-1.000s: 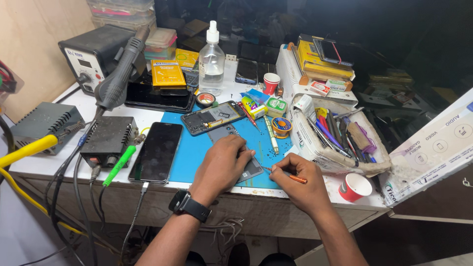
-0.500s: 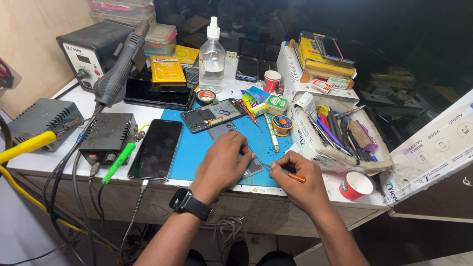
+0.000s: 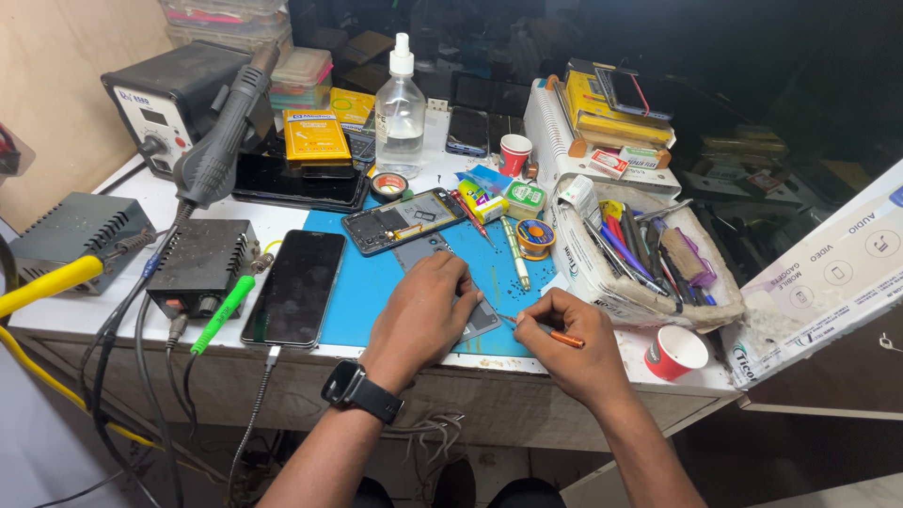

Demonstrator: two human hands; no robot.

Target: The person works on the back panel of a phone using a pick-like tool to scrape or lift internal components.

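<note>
Cluttered with repair gear, the white counter (image 3: 310, 221) is carrying a blue mat (image 3: 376, 301) near its front edge, and that is where I am working. My left hand (image 3: 425, 315) is pressing flat, fingers spread, on the grey phone back panel (image 3: 470, 315) lying on the mat; compared with a second ago it is sitting lower over the panel, pinning it more firmly. My right hand (image 3: 578, 353) is clamped on the orange-handled screwdriver (image 3: 555, 334), whose tip is now reaching toward the panel's right edge, so the fine work looks to be under way. Outward, an opened phone (image 3: 404, 219) is lying at the mat's far edge, a dark phone (image 3: 296, 287) at its left edge, and a red paper cup (image 3: 675, 353) toward the counter's front right corner.
</note>
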